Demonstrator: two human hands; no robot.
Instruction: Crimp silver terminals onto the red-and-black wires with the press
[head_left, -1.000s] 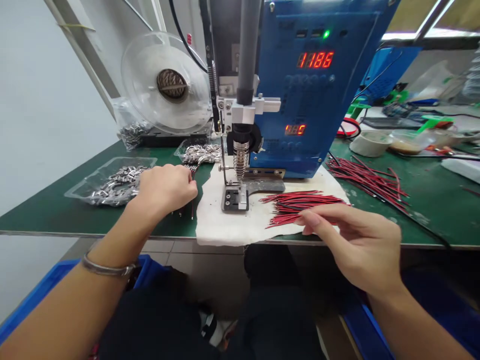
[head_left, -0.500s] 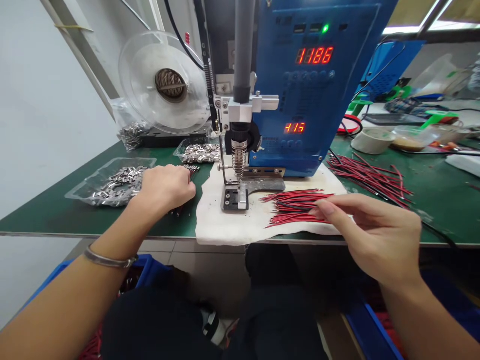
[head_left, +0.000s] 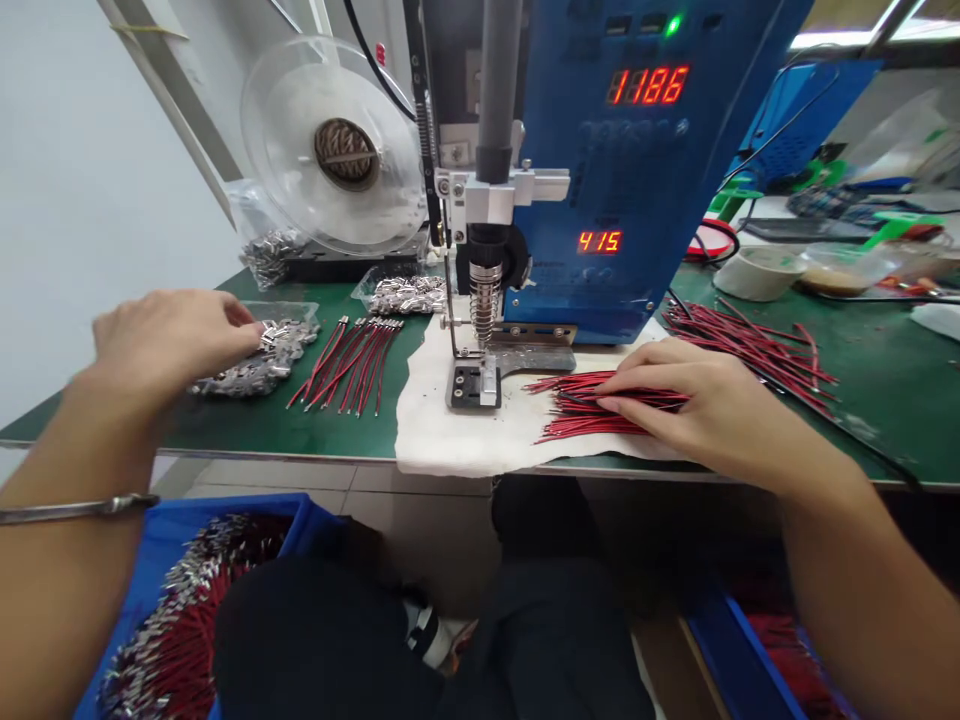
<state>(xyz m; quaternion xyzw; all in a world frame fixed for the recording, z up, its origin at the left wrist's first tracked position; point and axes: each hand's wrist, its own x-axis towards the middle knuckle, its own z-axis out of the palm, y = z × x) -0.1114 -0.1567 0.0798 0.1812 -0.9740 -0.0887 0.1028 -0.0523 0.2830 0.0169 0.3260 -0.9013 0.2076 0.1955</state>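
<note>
My left hand [head_left: 172, 340] is over a clear plastic tray holding small shiny metal connectors [head_left: 281, 345]. Its fingers are bent down and pressed together at the connectors; what they hold, if anything, is hidden. Thumb and fingers of my right hand [head_left: 697, 395] are closed on a wire in a bundle of thin red and black wires [head_left: 577, 425], on a white cloth [head_left: 435, 440]. Between the hands stands a blue machine [head_left: 600, 180] with a spring-loaded vertical head [head_left: 486, 290] above a small metal fixture [head_left: 476, 385].
Wires with metal ends [head_left: 360, 360] lie fanned out on the green table [head_left: 187, 430]. Behind them are a second connector tray [head_left: 405, 295] and a clear reel [head_left: 259, 130]. More red wires [head_left: 750, 345] and a tape roll [head_left: 757, 272] lie right. A blue bin [head_left: 300, 515] of wires sits below left.
My left hand has moved left from the fanned wires to the connector tray, uncovering those wires. My right hand has shifted left and further over the red wire bundle. The view has tilted slightly.
</note>
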